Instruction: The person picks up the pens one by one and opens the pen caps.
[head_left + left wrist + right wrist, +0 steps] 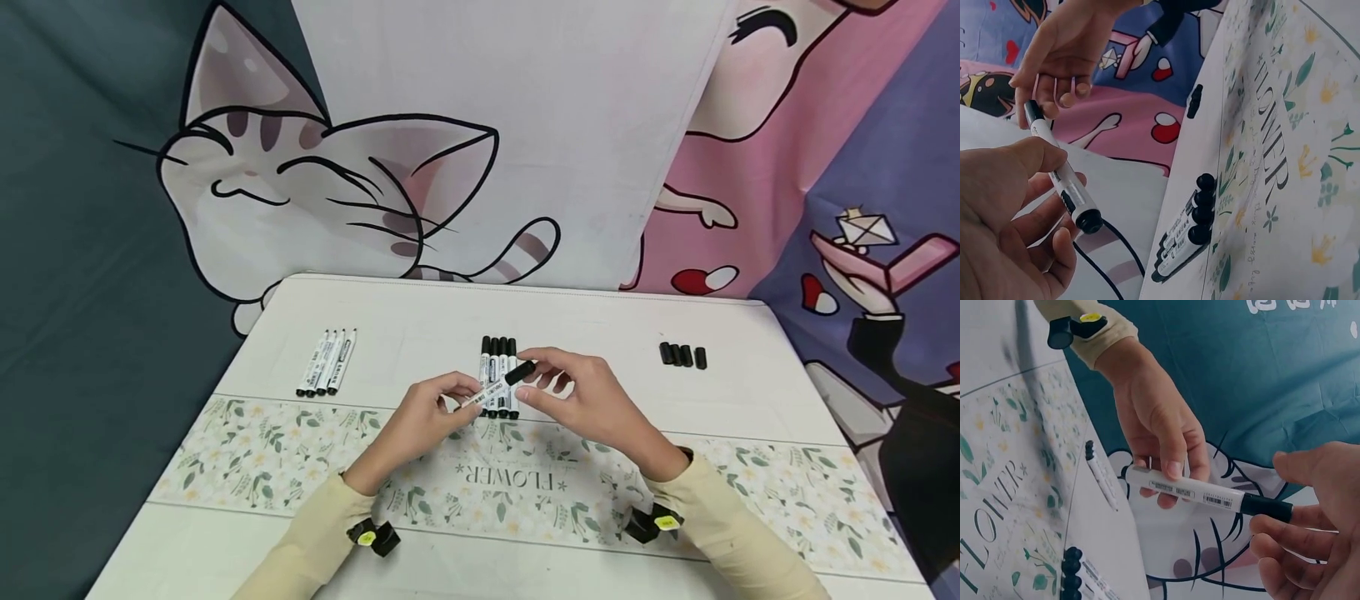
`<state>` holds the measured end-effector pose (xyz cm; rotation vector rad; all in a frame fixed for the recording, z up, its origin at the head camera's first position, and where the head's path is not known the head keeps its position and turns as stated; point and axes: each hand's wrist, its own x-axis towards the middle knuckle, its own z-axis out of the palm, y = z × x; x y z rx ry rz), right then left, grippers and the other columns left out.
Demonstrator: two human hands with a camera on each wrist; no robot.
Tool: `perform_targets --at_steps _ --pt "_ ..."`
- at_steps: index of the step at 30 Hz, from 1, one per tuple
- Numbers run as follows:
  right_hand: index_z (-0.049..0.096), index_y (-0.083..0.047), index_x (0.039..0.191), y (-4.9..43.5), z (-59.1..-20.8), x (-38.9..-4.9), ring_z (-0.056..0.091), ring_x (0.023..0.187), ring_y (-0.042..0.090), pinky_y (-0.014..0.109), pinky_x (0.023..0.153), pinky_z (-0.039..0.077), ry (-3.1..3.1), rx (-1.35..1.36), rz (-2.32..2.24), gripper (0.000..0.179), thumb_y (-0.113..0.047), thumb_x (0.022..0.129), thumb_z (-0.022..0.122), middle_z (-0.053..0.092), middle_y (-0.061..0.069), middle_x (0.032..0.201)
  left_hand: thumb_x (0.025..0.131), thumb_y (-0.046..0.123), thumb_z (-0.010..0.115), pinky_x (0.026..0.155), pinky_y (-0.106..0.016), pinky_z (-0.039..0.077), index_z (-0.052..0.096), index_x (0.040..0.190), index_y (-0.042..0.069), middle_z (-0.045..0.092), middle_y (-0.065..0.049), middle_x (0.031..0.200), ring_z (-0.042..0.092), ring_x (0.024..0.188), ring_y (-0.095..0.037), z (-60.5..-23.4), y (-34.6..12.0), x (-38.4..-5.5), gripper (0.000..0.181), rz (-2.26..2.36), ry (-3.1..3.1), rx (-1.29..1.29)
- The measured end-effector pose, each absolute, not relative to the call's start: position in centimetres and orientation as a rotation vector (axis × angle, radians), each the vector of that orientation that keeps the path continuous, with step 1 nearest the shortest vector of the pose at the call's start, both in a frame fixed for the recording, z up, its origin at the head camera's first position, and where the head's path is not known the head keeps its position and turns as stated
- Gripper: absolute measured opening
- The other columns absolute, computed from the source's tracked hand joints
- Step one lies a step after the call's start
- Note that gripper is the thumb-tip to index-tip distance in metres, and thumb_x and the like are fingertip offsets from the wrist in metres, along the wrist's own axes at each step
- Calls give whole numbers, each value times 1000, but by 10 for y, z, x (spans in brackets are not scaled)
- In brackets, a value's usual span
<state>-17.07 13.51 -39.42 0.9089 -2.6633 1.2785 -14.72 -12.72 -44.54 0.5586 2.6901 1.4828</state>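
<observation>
Well, the left hand [426, 412] pinched a marker [1200, 494] by the loose right hand [588, 396], and caps [686, 356] lay near the counter's [592, 325] far right corner.

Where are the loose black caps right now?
In the head view, the black caps lie on the table, far to the right of the right hand.

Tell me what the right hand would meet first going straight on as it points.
Probably the black cap of the marker that the left hand pinches; the cap lies so close to the right hand that contact is hard to judge.
</observation>
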Motion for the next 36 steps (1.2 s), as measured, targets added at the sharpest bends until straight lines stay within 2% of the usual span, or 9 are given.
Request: perform_targets --at_steps 5,12,21,25,30,36 --pt "71 -12 123 135 -392 -168 65 81 3 30 70 56 -2636 921 1222 34 -25 93 78 71 -11 92 94 17 75 77 -29 50 72 116 16 74 7 105 67 96 -12 -447 -124 -148 22 1486 2676 618" --pt "75 -15 112 135 -390 -162 63 81 3 29 67 56 -2587 974 1102 20 -24 95 76 73 -10 94 93 18 76 81 -32 53 72 118 16 74 8 107 66 95 -7 -451 -118 -144 26 1448 2751 753" --pt "76 -14 108 131 -387 -159 62 71 3 26 64 54 -2443 907 1156 18 -18 91 80 69 -12 80 88 30 83 79 -34 54 72 118 16 67 8 115 62 96 -11 -447 -111 -143 35 1468 2880 873" --pt "76 -13 108 128 -387 -156 62 69 3 26 64 55 -2423 900 1224 18 -17 90 80 66 -12 76 85 27 85 76 -33 54 73 114 12 67 7 109 64 92 -15 -448 -110 -143 35 1498 2880 881" --pt "77 -14 106 128 -392 -156 60 69 2 26 62 53 -2425 920 1242 15 -17 91 80 71 -11 83 84 25 85 76 -27 53 75 111 9 67 7 98 62 88 -12 -450 -110 -142 33 1493 2892 875" --pt "79 -14 101 131 -397 -158 60 69 3 23 58 50 -2379 982 1255 11 -12 90 80 76 -7 92 85 21 84 78 -29 56 78 110 4 69 5 95 65 91 -9 -450 -110 -142 30 1511 2874 926"
